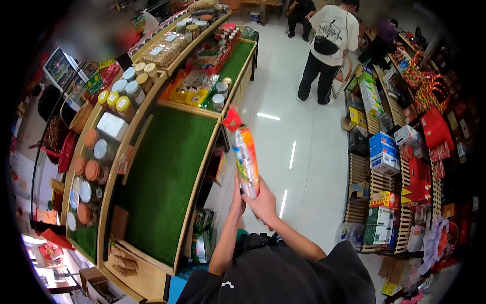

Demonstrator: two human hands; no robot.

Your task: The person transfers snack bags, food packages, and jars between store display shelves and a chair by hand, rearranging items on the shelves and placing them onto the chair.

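A long packet (246,159), silver with orange and blue print and a red top end, stands almost upright in front of my body. My right hand (261,199) is wrapped round its lower end. My left hand (237,195) lies against the packet's left side near the bottom, touching it, its fingers pointing up and partly hidden. To the left of both hands is a display counter lined with green mat (167,177).
Lidded jars (104,149) line the raised left shelf. Packaged goods (190,88) fill the far counter section. Slatted shelves with boxes (385,152) stand on the right. A person in a white shirt (331,35) stands in the aisle; another sits beyond.
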